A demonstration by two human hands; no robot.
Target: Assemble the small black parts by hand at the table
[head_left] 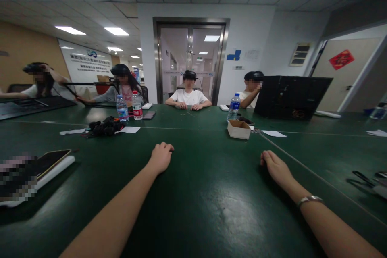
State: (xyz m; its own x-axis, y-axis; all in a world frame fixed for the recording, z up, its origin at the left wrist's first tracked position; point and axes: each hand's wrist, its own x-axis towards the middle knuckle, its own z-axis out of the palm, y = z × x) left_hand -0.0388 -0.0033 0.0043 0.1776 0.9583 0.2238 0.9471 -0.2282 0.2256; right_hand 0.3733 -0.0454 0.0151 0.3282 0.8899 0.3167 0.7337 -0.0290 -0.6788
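My left hand [161, 157] rests on the green table [208, 177] with its palm down and its fingers curled in. Nothing shows in it. My right hand [275, 168] lies on its side on the same table, fingers folded loosely into a fist, with no object visible in it. A bracelet [310, 200] circles my right wrist. The small open cardboard box [238, 130] stands beyond my right hand, apart from it. Beyond my left hand, a heap of black straps or cables [105, 127] sits on the table.
A phone [56, 161] lies on a white object at the left. Two bottles [122, 109] stand back left and another bottle [234, 107] back right, near a large black case [292, 96]. Several people wearing headgear sit around the far side, one person [189, 97] straight across.
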